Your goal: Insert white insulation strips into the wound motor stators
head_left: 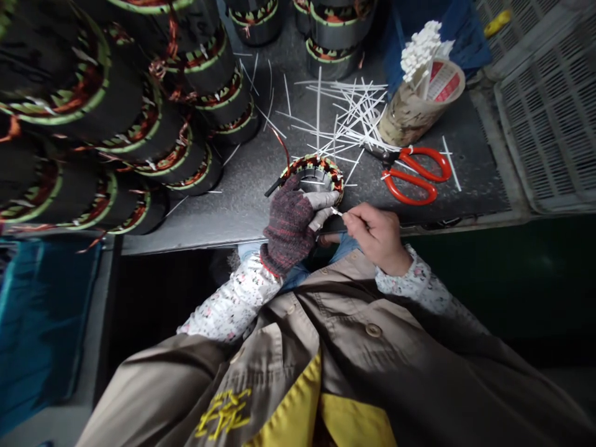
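Note:
A ring-shaped motor stator (333,166) wound with copper wire lies near the bench's front edge. My left hand (293,214), in a dark knitted glove with pale fingertips, rests on its near side and grips the rim. A copper lead and a black sleeve stick out at its left. Bare and closed, my right hand (378,236) pinches a thin white tie (337,212) between thumb and forefinger, just right of the gloved fingertips. The tie's far end is at the stator's near right edge; how it is fastened there is too small to tell.
Loose white ties (358,112) lie scattered behind the stator. Red-handled scissors (414,177) rest at the right, beside a cardboard tube (405,115) holding more ties. Stacked stators (153,149) crowd the left. A pale plastic crate (549,105) stands far right.

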`<move>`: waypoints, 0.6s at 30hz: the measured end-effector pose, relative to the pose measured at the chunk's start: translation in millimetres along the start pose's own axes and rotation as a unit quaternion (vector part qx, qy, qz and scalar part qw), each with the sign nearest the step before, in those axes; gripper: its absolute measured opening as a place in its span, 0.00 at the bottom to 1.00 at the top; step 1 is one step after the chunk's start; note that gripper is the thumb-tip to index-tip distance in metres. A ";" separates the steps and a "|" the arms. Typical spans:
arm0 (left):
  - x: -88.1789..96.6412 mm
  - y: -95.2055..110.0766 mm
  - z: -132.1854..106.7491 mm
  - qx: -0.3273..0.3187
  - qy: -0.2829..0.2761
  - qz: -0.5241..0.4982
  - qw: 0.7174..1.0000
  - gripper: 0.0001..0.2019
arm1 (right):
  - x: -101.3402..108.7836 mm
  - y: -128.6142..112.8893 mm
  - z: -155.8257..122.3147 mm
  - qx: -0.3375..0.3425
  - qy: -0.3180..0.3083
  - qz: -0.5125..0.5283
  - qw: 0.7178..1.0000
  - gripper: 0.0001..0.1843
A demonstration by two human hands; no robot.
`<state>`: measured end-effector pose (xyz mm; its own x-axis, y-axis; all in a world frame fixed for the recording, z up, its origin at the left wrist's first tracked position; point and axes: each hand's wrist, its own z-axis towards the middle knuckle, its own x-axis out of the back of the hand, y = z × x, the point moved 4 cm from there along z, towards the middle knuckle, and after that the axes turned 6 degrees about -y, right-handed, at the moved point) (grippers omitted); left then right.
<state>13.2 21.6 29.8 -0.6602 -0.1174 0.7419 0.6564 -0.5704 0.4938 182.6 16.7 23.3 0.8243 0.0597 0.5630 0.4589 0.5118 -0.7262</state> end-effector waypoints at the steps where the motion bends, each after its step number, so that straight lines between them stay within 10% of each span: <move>1: -0.4 -0.7 -0.2 -0.002 -0.007 0.004 1.000 0.14 | -1.1 1.5 1.3 -0.002 0.010 -0.013 1.000 0.18; 12: -2.9 -0.7 -2.1 -0.047 -0.019 0.029 0.998 0.13 | 4.0 -5.1 13.0 -0.005 -0.041 -0.078 0.996 0.15; 18: 1.5 3.4 -1.6 -0.024 -0.023 0.041 0.999 0.14 | 26.7 -28.7 13.9 0.062 -0.066 0.092 0.992 0.18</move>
<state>13.8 18.2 31.8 -0.5868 -0.1274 0.7997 0.6877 -0.5997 0.4091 186.8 15.5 64.6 0.8362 0.2699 0.4774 0.2529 0.5827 -0.7723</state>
